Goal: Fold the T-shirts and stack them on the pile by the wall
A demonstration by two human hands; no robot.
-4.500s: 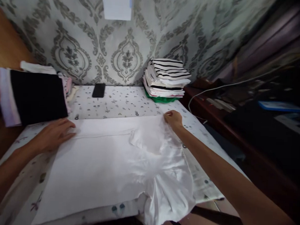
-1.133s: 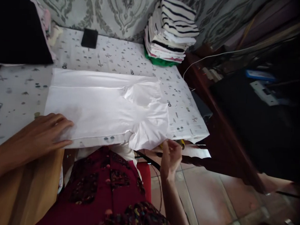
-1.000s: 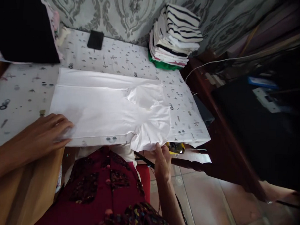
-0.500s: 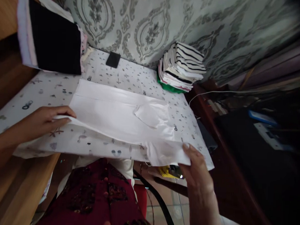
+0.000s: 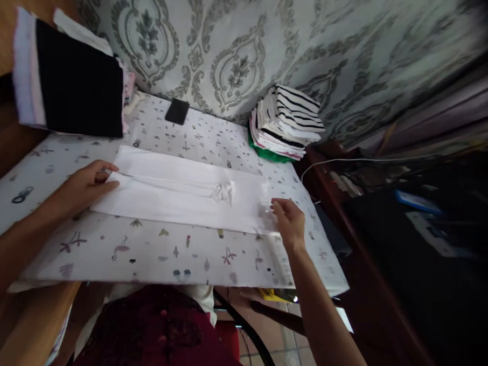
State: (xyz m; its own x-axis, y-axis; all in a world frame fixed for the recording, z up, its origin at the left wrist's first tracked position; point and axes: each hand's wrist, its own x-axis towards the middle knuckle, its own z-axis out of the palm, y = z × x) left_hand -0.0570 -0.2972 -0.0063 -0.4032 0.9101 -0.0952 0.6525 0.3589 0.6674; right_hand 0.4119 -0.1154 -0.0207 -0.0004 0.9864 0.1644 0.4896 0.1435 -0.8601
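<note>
A white T-shirt (image 5: 178, 207) lies in a long strip across the patterned table cover, its near side folded over toward the far side. Part of a sleeve is bunched near the strip's middle. At the left end, my left hand (image 5: 88, 184) pinches the shirt's edge between thumb and fingers. My right hand (image 5: 290, 220) is at the opposite end, its fingers closed at the shirt's shoulder edge; the fingertips partly hide what they grip.
Folded clothes with a black piece in front (image 5: 78, 81) stand at the far left. A stack of folded clothes (image 5: 289, 123), striped on top, sits against the wall. A dark flat object (image 5: 177, 111) lies between them. A white cable (image 5: 350, 159) runs beyond the table's right edge.
The near side of the T-shirt, with its sleeve, has been folded over away from me. Both hands moved with it, the right one also inward to the left.
</note>
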